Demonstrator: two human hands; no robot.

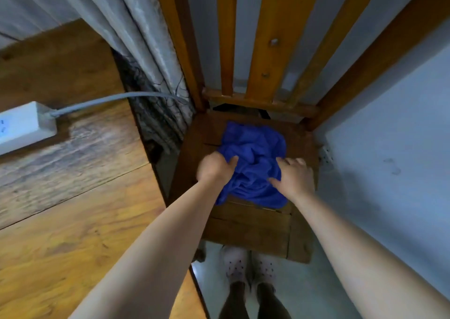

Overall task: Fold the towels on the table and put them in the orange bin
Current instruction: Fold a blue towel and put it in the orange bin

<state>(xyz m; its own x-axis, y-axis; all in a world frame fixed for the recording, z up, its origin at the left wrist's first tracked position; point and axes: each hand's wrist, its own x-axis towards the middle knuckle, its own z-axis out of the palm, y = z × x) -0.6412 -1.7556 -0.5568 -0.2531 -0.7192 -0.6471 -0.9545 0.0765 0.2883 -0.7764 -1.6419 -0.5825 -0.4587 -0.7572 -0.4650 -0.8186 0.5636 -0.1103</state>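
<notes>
**Two hands gather a blue towel on a wooden chair seat**

A person stands over a wooden chair [246, 226], looking straight down at it. A crumpled blue towel [253, 148] lies bunched on the chair's seat, towards the backrest. Both bare arms reach down to it.

The left hand [215, 169] presses into the towel's left side with its grip closed around a fold of the cloth, thumb on top. The right hand [295, 176] rests on the towel's right side, fingers spread and curling into the fabric, thumb tucked against a fold; its grip holds the towel loosely.

The chair's slatted back [270, 50] rises away towards the top of the view. To the left stands a wooden desk [73, 197], close beside the chair. On the desk's far left edge lies a white power strip [23, 126], with a grey cable [117, 99] running from it towards a pale curtain [136, 26] behind the desk. To the right of the chair is a pale wall [389, 160]. Below the seat, on a light floor, the person's feet show in pale perforated clogs [248, 266].

No bin or other container appears in view; the towel sits on the chair alone.
</notes>
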